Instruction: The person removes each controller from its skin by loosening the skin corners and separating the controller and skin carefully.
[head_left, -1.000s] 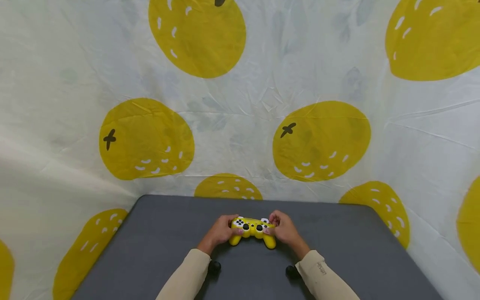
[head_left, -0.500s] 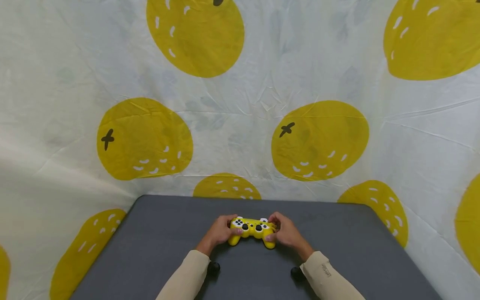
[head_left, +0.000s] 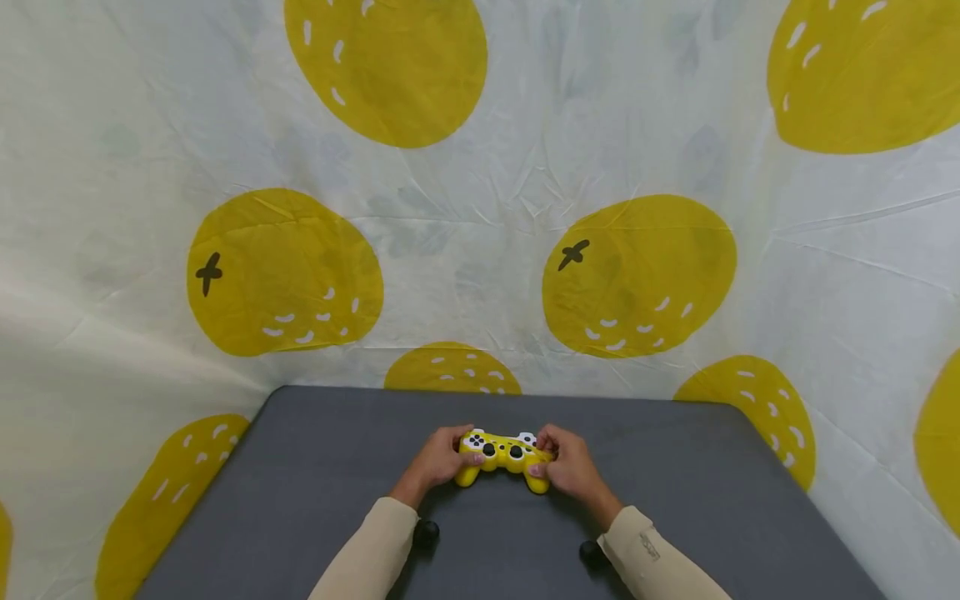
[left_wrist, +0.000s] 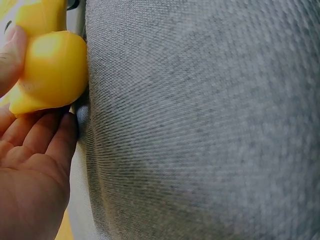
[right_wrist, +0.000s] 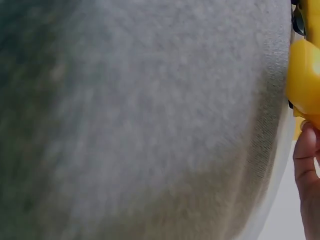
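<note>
A yellow game controller (head_left: 503, 461) with white button areas and two black thumbsticks is between my hands, over the dark grey table. My left hand (head_left: 435, 462) grips its left end, thumb on the face. In the left wrist view that thumb lies against the yellow handle (left_wrist: 55, 72), with the fingers beneath it. The right hand (head_left: 572, 468) pinches the controller's right end, its thumb by the right handle and its bent fingers at the top corner. Only part of the right hand (right_wrist: 309, 170) and the yellow handle (right_wrist: 305, 77) enter the right wrist view.
The grey table (head_left: 315, 483) reaches back to a white curtain (head_left: 465, 283) printed with large yellow fruit. A round black object sits at the left cuff (head_left: 427, 534), another at the right cuff (head_left: 590, 552).
My right thumb has shifted from the button area down toward the right handle. The controller has stayed nearly in place, and the left hand keeps its grip.
</note>
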